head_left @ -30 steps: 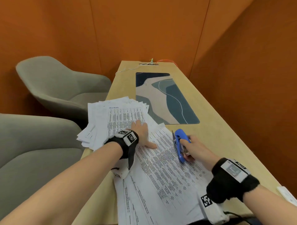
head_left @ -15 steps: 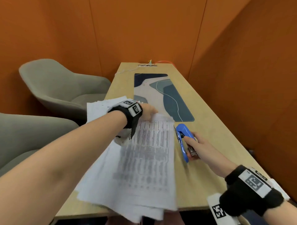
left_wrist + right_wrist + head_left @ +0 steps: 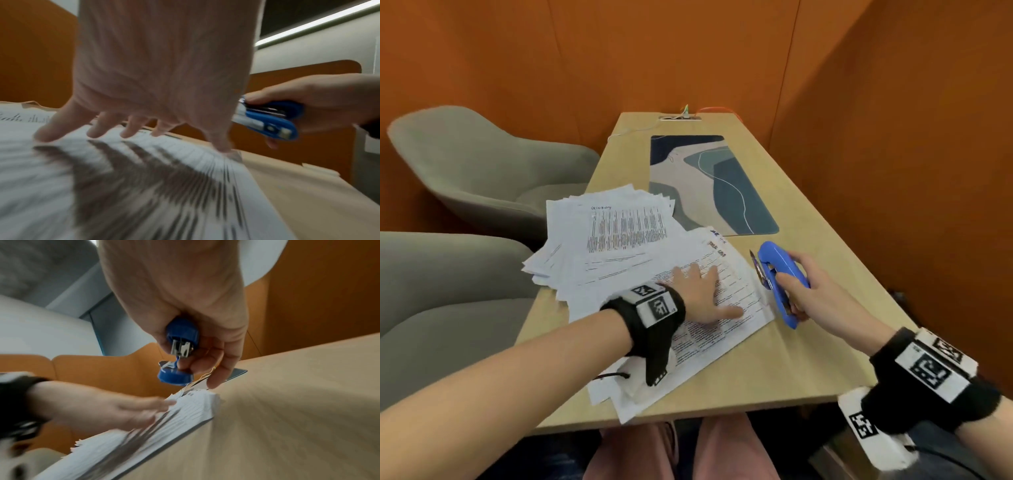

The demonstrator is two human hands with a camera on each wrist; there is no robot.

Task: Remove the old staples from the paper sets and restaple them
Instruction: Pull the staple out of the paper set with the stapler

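A printed paper set [image 3: 722, 308] lies slanted on the wooden table [image 3: 808, 359], over other sheets. My left hand [image 3: 698, 294] rests flat on it with fingers spread and straight; the left wrist view shows the fingertips [image 3: 96, 133] pressing the sheet [image 3: 144, 186]. My right hand [image 3: 815, 291] grips a blue stapler [image 3: 780, 274] just right of the set's edge, held above the table. The right wrist view shows the stapler [image 3: 180, 353] with its mouth facing the set's corner [image 3: 205, 397]. A loose pile of printed sets [image 3: 616, 233] lies further left.
A patterned desk mat [image 3: 722, 185] lies beyond the papers. Two grey chairs [image 3: 482, 164] stand left of the table. Orange walls close the back and right. A cable socket [image 3: 681, 117] sits at the table's far end. Bare table [image 3: 825, 257] shows right of the stapler.
My left hand lifted a paper set toward the far pile, then came back and now lies flat on another set. The right hand kept hold of the stapler.
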